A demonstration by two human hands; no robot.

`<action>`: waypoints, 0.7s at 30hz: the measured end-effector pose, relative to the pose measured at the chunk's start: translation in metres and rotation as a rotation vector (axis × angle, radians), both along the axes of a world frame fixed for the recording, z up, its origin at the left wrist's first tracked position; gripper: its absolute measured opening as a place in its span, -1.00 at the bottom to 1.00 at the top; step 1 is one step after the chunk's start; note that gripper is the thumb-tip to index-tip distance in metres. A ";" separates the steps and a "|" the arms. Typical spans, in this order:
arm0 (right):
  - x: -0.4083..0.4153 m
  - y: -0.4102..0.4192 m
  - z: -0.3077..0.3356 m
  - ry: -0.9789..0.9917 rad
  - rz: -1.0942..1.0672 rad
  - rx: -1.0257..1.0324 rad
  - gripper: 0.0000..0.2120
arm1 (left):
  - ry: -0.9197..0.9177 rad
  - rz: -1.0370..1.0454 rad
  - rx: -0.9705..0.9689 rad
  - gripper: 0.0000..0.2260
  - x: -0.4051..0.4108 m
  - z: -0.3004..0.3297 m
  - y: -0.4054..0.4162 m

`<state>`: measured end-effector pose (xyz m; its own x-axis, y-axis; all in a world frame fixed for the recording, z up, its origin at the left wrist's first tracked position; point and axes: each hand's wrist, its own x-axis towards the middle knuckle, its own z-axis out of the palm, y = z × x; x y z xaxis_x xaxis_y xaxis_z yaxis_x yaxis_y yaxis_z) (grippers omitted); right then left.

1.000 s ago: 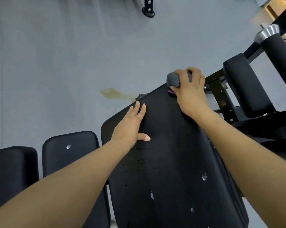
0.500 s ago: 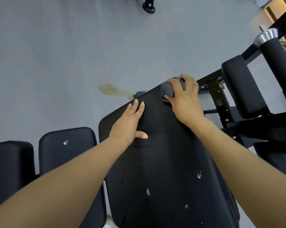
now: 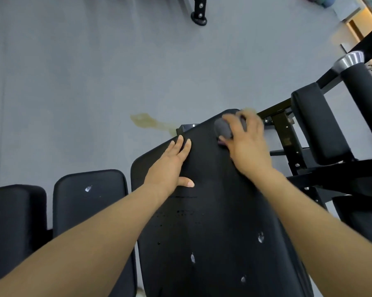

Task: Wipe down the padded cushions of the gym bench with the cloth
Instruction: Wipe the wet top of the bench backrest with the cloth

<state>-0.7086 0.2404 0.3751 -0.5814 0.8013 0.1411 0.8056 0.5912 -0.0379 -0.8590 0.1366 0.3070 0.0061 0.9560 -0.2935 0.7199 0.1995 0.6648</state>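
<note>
Right hand (image 3: 246, 144) grips a balled-up grey cloth (image 3: 223, 130), fingers curled over it, pressing it on the far end of the long black cushion (image 3: 213, 221). Hand is motion-blurred; a bit of pink/purple shows under the cloth.

Left hand (image 3: 170, 166) lies flat on the same cushion, fingers straight, thumb out to the side, holding nothing. It sits near the cushion's left edge, well apart from the right hand.

Cushion surface: black padding, several small white scuffs toward the near end, a line of tiny specks mid-panel.

Left of it: a smaller black pad (image 3: 88, 211) with one white scuff, then another black pad (image 3: 13, 215) at the frame edge.

Right side: black metal frame (image 3: 285, 133), an upright black pad (image 3: 320, 125), a foam roller (image 3: 365, 91) with a silver end cap.

Floor (image 3: 84, 71) is grey and matte, with a yellowish stain (image 3: 146, 121) just beyond the cushion's far corner. A black equipment foot (image 3: 199, 17) stands at the top. Wood-coloured trim at top right corner.
</note>
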 end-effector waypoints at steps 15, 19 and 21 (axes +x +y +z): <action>0.000 -0.019 -0.020 -0.125 0.078 0.142 -0.46 | -0.028 0.018 0.019 -0.02 -0.001 -0.008 0.000; -0.030 0.007 -0.021 -0.038 -0.053 0.145 -0.55 | -0.037 0.025 0.039 -0.02 -0.001 -0.009 -0.001; -0.026 -0.013 -0.029 -0.025 -0.056 0.180 -0.52 | -0.060 0.045 0.055 -0.05 -0.001 -0.010 -0.005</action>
